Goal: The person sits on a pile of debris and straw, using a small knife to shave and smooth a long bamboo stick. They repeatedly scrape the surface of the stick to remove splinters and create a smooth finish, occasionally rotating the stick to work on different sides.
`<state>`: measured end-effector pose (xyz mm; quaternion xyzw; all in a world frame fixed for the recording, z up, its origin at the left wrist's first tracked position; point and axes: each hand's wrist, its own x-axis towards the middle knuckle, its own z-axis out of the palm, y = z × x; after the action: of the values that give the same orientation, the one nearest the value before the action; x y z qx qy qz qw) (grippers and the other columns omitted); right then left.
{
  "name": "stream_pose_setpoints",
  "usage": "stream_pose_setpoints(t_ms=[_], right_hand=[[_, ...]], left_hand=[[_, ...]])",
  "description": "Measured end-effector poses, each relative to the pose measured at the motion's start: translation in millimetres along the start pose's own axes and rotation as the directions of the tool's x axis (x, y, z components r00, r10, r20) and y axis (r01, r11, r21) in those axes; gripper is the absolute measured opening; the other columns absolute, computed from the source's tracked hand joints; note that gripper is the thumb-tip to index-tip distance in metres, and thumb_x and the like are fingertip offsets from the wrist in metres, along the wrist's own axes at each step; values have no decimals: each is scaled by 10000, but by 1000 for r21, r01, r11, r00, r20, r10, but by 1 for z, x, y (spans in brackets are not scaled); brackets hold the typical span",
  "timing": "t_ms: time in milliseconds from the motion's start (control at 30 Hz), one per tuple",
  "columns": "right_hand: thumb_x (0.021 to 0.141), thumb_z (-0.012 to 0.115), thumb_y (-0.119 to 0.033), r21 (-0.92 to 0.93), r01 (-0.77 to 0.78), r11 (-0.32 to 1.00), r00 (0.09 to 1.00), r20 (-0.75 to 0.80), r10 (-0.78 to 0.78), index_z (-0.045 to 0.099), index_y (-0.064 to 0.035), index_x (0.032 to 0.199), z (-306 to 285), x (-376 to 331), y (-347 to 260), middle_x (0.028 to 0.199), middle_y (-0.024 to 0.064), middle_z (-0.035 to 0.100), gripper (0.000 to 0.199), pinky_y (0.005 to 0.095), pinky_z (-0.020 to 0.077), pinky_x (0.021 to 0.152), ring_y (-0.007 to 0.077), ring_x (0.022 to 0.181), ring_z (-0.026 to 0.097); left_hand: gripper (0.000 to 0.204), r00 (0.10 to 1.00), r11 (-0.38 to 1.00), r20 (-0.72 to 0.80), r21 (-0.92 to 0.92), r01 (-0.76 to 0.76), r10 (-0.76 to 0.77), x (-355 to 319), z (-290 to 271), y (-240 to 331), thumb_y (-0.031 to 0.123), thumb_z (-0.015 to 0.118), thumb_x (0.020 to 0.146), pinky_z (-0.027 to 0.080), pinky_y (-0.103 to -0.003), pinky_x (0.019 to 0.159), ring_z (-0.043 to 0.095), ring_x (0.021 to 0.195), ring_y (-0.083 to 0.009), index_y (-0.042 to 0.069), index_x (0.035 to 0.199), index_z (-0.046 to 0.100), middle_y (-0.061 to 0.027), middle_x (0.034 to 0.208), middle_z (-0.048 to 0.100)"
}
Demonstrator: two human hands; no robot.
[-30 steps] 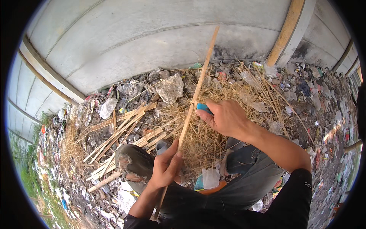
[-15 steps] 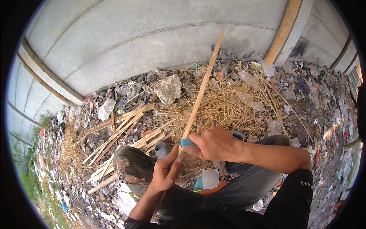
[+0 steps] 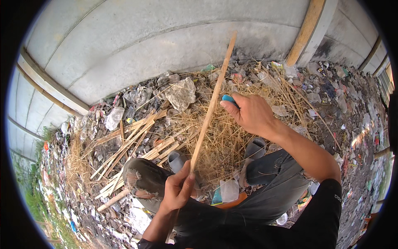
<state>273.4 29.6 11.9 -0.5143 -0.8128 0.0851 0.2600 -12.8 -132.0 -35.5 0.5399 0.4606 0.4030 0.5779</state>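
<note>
A long, thin wooden strip slants up and away from me toward the wall. My left hand pinches it near its lower part, thumb and fingers on either side, and its lower end runs back along my left forearm. My right hand is closed around a small tool with a blue handle; a blade, if there is one, cannot be made out. That hand is just right of the strip's middle, apart from the wood.
A pile of split wooden strips lies left of my knee. Straw and shavings cover the ground ahead, near a pale rock. Litter spreads on both sides. A grey panel wall with a wooden post stands behind.
My right hand with the blue-handled tool has moved up and away from beside my left hand, along the strip and off it. The left hand keeps its hold; the strip's far end shifts slightly left.
</note>
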Motion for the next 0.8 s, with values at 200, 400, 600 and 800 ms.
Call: stream_pose_setpoints(t_ms=[200, 400, 600, 800], right_hand=[[1062, 509, -519, 33, 154, 987, 984, 90, -157, 622, -34, 833, 12, -35, -36, 510, 148, 573, 548, 458, 475, 440, 346, 470, 629], [1067, 506, -511, 102, 41, 994, 994, 96, -51, 642, -21, 848, 9, -8, -9, 514, 144, 566, 554, 455, 472, 444, 339, 456, 617], [1091, 476, -487, 25, 30, 999, 999, 30, -31, 634, -13, 859, 3, 6, 3, 504, 122, 544, 551, 425, 417, 421, 317, 403, 538], [1086, 467, -511, -56, 147, 988, 989, 16, -146, 604, -34, 842, 14, -14, -1, 525, 111, 560, 553, 425, 425, 411, 288, 401, 553]], left_hand=[[467, 997, 993, 37, 91, -70, 67, 8, -1, -13, 109, 547, 1067, 488, -208, 525, 613, 550, -52, -114, 1470, 471, -12, 709, 637], [470, 999, 989, 31, 148, -22, 18, 0, -8, -13, 89, 556, 1055, 509, -232, 551, 650, 564, -86, -122, 1466, 469, -23, 683, 644], [461, 995, 976, 54, 196, -98, 89, -4, -18, -8, 57, 552, 1042, 526, -239, 598, 689, 610, -110, -120, 1461, 474, -43, 696, 673], [463, 996, 980, 83, 198, 7, -24, -3, -15, 2, 48, 552, 1036, 548, -262, 673, 722, 684, -146, -124, 1458, 470, -81, 714, 693]])
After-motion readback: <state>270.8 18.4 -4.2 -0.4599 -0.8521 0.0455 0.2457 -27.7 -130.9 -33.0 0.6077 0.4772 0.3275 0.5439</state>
